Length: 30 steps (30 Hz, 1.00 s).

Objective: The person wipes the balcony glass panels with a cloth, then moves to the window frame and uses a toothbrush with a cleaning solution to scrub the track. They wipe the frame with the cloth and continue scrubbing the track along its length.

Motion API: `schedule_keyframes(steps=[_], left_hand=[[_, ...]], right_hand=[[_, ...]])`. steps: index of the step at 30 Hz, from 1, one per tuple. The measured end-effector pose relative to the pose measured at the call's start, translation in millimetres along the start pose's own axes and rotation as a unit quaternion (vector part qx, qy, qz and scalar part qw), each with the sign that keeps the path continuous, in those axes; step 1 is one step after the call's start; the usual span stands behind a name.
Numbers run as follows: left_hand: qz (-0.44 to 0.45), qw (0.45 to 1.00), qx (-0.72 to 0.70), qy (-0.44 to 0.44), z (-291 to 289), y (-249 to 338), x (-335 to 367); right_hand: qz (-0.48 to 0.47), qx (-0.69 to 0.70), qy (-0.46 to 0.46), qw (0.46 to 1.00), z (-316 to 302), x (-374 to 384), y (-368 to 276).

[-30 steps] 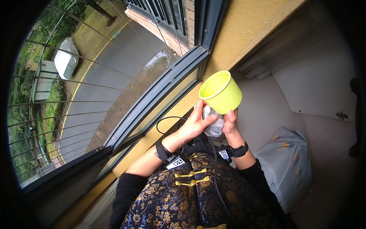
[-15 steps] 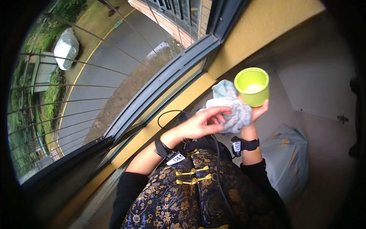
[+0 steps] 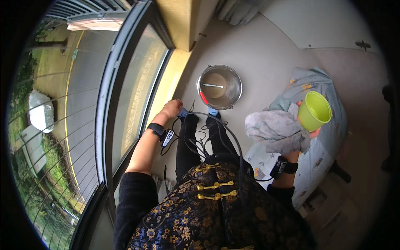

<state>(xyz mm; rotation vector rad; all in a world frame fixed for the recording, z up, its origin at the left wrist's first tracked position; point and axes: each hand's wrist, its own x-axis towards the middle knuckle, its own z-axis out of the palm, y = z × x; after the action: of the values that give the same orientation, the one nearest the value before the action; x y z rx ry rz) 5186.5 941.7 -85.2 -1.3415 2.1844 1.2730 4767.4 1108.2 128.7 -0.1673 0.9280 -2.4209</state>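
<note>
My right hand [image 3: 315,132] grips a lime-green plastic cup [image 3: 306,118], its open mouth tilted to the right. A damp-looking grey cloth [image 3: 278,132] with a pale blue-green end [image 3: 280,105] is bunched over that wrist, beside the cup, and hides most of the palm. Out to the left, my left hand [image 3: 172,109] is closed, knuckles up, near the yellow window sill [image 3: 160,98]. Its fingertips are hidden, so I cannot tell whether anything is in it.
A metal bucket [image 3: 238,79] with a red handle grip [image 3: 203,98] stands on the floor [image 3: 266,54] ahead of my feet, a thin pale stick [image 3: 213,86] inside. A patterned cloth cover [image 3: 321,164] drapes something at right. A barred window [image 3: 106,104] lines the left. Black cables [image 3: 225,121] hang before me.
My left hand has left the cloth and moved left toward the sill. My right hand has shifted right and lower with the cup and cloth. The view has turned, bringing the bucket in.
</note>
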Motion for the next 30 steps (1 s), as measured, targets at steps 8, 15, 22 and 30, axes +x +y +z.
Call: schedule_keyframes(steps=[8,15,22,30], left_hand=[[-0.208,0.882,-0.419,-0.054,127.6,15.9,129.7],[-0.340,0.744,-0.563,0.113,238.4,15.3,218.4],[-0.253,0.597,-0.745,0.156,258.1,39.1,249.7],[-0.213,0.583,-0.775,0.117,175.7,157.6,215.6]], right_hand=[[0.027,-0.031,-0.044,0.998,-118.3,37.6,-30.9],[0.063,-0.187,0.153,0.968,-172.1,21.7,-77.7],[0.075,-0.232,0.098,0.965,-191.2,32.2,-85.1],[0.034,-0.264,-0.073,0.961,-192.6,61.7,-100.5]])
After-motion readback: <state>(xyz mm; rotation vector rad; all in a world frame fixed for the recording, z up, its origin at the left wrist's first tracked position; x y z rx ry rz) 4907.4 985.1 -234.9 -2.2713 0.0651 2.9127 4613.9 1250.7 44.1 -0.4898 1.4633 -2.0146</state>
